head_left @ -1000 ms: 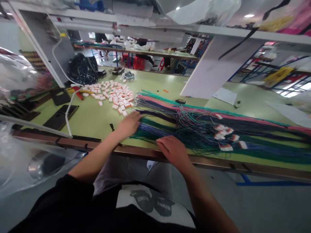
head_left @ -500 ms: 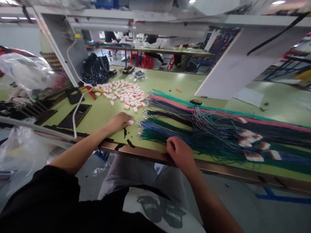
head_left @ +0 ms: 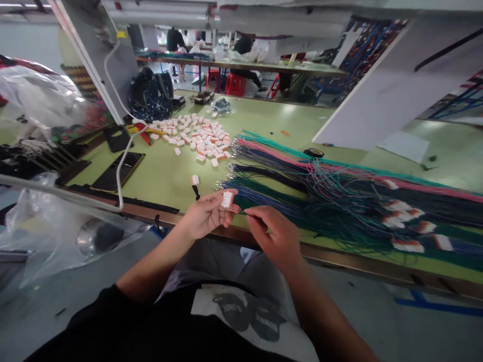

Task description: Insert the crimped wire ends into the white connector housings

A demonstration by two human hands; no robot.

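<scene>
My left hand [head_left: 207, 217] is closed on a white and orange connector housing [head_left: 227, 199], held between thumb and fingers above the table's front edge. Just to the right, my right hand [head_left: 274, 232] pinches the end of a thin wire [head_left: 242, 211], which looks green and points at the housing. Behind both hands lie bundles of blue wires [head_left: 256, 197] and green wires with metal tips at their left ends. A single loose housing [head_left: 195, 179] rests on the table beyond my left hand. Farther back is a spread pile of similar housings [head_left: 204, 138].
Several housings [head_left: 400, 213] lie on the wires at the right. A phone [head_left: 118, 172], red-and-yellow pliers [head_left: 143, 134] and a black tape roll [head_left: 314, 153] are on the table. A white cable [head_left: 119, 176] crosses the left side. A slanted white panel [head_left: 377, 95] stands at the back right.
My left hand has moved right and toward me, lifting a housing off the table. My right hand has shifted slightly and now pinches a wire end beside it. The view has tilted a little.
</scene>
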